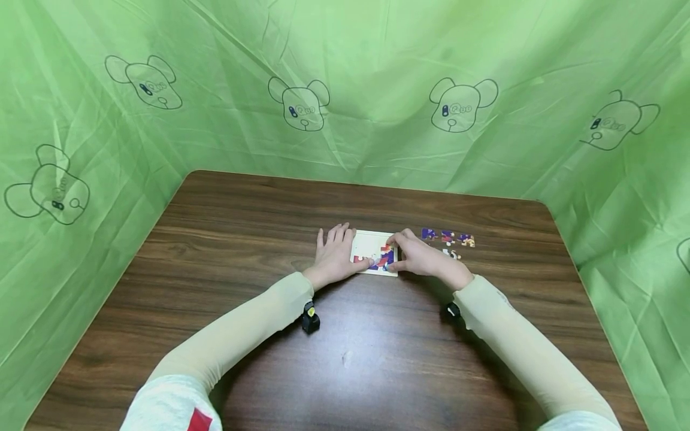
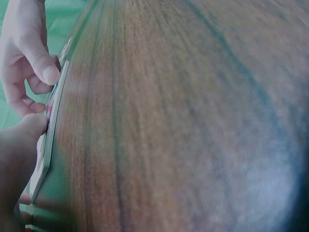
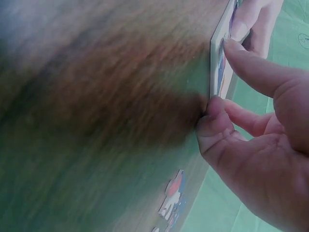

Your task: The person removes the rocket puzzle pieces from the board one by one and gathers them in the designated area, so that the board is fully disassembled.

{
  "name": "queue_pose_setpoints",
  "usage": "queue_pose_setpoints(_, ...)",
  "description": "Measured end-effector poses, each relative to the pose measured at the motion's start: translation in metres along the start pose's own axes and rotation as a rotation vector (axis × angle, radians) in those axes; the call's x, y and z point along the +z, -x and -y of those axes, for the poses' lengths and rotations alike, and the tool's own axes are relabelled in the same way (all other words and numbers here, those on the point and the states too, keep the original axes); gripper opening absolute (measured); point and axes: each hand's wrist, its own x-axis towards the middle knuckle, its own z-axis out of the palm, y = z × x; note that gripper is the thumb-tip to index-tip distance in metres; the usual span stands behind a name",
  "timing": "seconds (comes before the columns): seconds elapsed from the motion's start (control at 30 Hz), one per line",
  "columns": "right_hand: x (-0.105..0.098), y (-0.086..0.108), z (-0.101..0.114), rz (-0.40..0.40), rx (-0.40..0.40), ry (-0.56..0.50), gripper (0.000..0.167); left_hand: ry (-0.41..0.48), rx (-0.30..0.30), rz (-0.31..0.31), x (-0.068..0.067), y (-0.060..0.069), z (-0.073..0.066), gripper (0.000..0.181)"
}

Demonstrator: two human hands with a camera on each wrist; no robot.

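Note:
A white puzzle tray (image 1: pixel 368 240) lies flat on the table, with joined colourful pieces (image 1: pixel 386 258) along its near and right part. My left hand (image 1: pixel 335 256) rests over the tray's left edge, fingers spread and straight, its thumb on the pieces. From the right, my right hand (image 1: pixel 423 257) reaches over the tray's right edge with bent fingers and thumb. In the right wrist view the right hand's thumb (image 3: pixel 260 72) touches the pieces and other fingertips lie at the tray's edge (image 3: pixel 215 63). Whether it pinches a piece cannot be told.
Several loose puzzle pieces (image 1: pixel 448 237) lie on the wooden table (image 1: pixel 242 239) to the right of the tray, partly beyond my right hand. Green cloth (image 1: pixel 377 143) with drawn bear heads hangs around the table. Each wrist carries a small black camera (image 1: pixel 310 318).

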Motion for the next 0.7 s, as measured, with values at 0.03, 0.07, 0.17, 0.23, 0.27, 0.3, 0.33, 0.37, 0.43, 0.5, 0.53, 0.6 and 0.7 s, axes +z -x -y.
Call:
queue_pose_setpoints(0.03, -0.0003, -0.0002, 0.0004, 0.005, 0.000, 0.000, 0.060, 0.000, 0.000, 0.000, 0.0000, 0.0001, -0.0001, 0.097)
queue_pose_setpoints(0.07, -0.0006, -0.0004, 0.0007, 0.009, 0.001, -0.002, 0.060, 0.000, -0.001, -0.001, -0.0001, 0.0002, -0.0002, 0.097)
queue_pose_setpoints(0.17, -0.0011, -0.0009, 0.0005, 0.016, 0.000, -0.013, 0.058, 0.001, -0.002, -0.001, 0.0004, 0.0000, 0.0001, 0.097)
queue_pose_setpoints(0.23, -0.0013, -0.0008, 0.0002, 0.013, 0.000, -0.020, 0.059, 0.001, -0.002, -0.001, 0.0007, -0.0001, 0.0004, 0.097)
queue_pose_setpoints(0.27, -0.0014, -0.0006, 0.0002, 0.012, 0.001, -0.024, 0.059, 0.002, -0.001, -0.003, 0.0007, -0.0003, 0.0006, 0.097)
queue_pose_setpoints(0.3, -0.0015, -0.0002, 0.0002, 0.009, 0.000, -0.025, 0.060, 0.000, -0.001, -0.005, 0.0007, -0.0006, 0.0008, 0.097)
queue_pose_setpoints(0.33, -0.0016, 0.0002, 0.0004, 0.006, -0.001, -0.025, 0.061, -0.002, -0.002, -0.006, 0.0007, -0.0009, 0.0009, 0.097)
queue_pose_setpoints(0.37, -0.0017, 0.0008, 0.0009, 0.002, -0.004, -0.023, 0.061, -0.005, -0.002, -0.006, 0.0007, -0.0011, 0.0009, 0.097)
queue_pose_setpoints(0.43, -0.0015, 0.0014, 0.0012, -0.007, -0.011, -0.022, 0.062, -0.012, -0.003, -0.008, 0.0011, -0.0016, 0.0011, 0.097)
queue_pose_setpoints(0.5, -0.0011, 0.0017, 0.0014, -0.017, -0.024, -0.023, 0.061, -0.016, -0.005, -0.008, 0.0014, -0.0022, 0.0012, 0.097)
queue_pose_setpoints(0.53, -0.0009, 0.0020, 0.0016, -0.024, -0.033, -0.020, 0.061, -0.017, -0.006, -0.008, 0.0016, -0.0025, 0.0012, 0.097)
queue_pose_setpoints(0.6, -0.0002, 0.0021, 0.0014, -0.036, -0.049, -0.018, 0.061, -0.015, -0.006, -0.007, 0.0019, -0.0023, 0.0012, 0.097)
queue_pose_setpoints(0.7, 0.0009, 0.0027, 0.0009, -0.050, -0.065, -0.009, 0.060, -0.007, -0.007, -0.001, 0.0015, -0.0015, 0.0008, 0.096)
